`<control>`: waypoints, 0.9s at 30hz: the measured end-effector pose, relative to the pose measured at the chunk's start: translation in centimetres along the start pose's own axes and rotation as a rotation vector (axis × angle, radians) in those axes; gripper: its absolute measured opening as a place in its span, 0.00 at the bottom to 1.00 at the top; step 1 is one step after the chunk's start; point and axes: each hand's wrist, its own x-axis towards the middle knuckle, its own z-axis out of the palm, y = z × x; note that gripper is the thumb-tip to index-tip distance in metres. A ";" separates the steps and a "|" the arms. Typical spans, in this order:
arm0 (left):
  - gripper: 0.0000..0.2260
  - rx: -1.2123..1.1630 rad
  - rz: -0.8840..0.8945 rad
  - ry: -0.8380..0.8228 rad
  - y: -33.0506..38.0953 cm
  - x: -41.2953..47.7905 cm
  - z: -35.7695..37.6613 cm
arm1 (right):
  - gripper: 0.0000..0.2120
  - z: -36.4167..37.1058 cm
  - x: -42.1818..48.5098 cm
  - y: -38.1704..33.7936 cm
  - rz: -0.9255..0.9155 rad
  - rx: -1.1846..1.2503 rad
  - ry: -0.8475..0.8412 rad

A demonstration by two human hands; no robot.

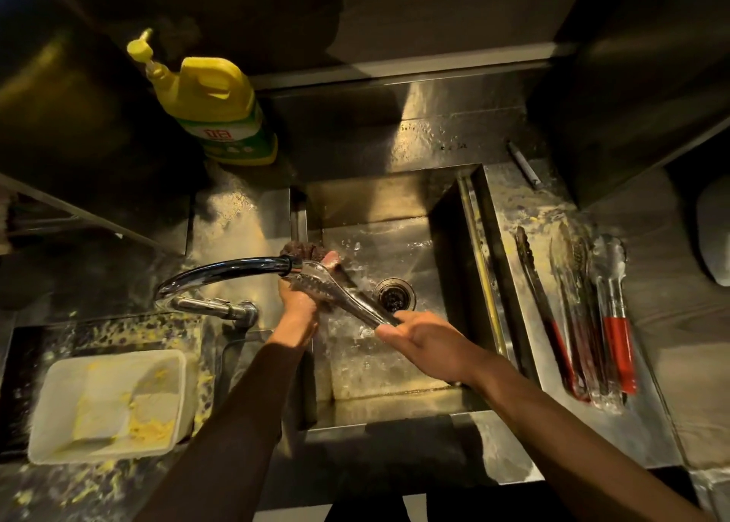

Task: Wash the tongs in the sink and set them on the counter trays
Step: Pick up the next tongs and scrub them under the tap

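Tongs of scalloped bare steel (335,290), handle end gripped by fingers of right hand (426,342), head wrapped in dark scouring pad (306,249) by left hand (298,298) over steel sink (375,201): mid-wash by my reckoning, red-handled tongs (610,324) already on table (648,415).

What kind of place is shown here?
Probably a restaurant kitchen's wash station: a steel sink with a faucet, a large yellow detergent jug, and several red-handled tongs lying beside it.
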 end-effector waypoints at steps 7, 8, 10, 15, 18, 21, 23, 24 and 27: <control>0.04 0.183 0.049 -0.208 -0.3 0.7 -1.2 | 0.34 -0.4 1.2 1.8 0.063 -0.092 0.012; 0.07 0.332 0.127 -0.204 -0.1 1.1 -1.5 | 0.35 -0.6 1.1 2.4 0.077 -0.108 0.004; 0.11 0.418 0.159 -0.193 0.1 1.1 -1.8 | 0.32 -1.2 0.7 3.3 0.110 -0.083 0.045; 0.13 -0.222 -0.079 -0.282 0.3 -0.5 -2.7 | 0.23 -1.0 -0.3 4.1 0.145 0.055 0.220; 0.16 -0.262 -0.064 -0.447 0.8 -2.2 -2.4 | 0.25 -0.8 0.4 3.5 0.159 0.018 0.130; 0.17 -0.221 -0.120 -0.501 1.3 -2.9 -1.6 | 0.27 0.1 1.2 2.3 0.101 0.031 0.062; 0.15 -0.092 -0.130 -0.504 1.7 -2.7 -1.5 | 0.29 0.7 1.4 2.1 0.065 0.023 0.045; 0.12 -0.033 -0.072 -0.481 1.9 -2.2 -1.7 | 0.29 0.7 1.4 2.3 0.056 0.002 0.044; 0.14 0.100 0.089 -0.380 1.8 -1.2 -2.1 | 0.28 -0.4 1.4 2.9 0.044 -0.075 0.087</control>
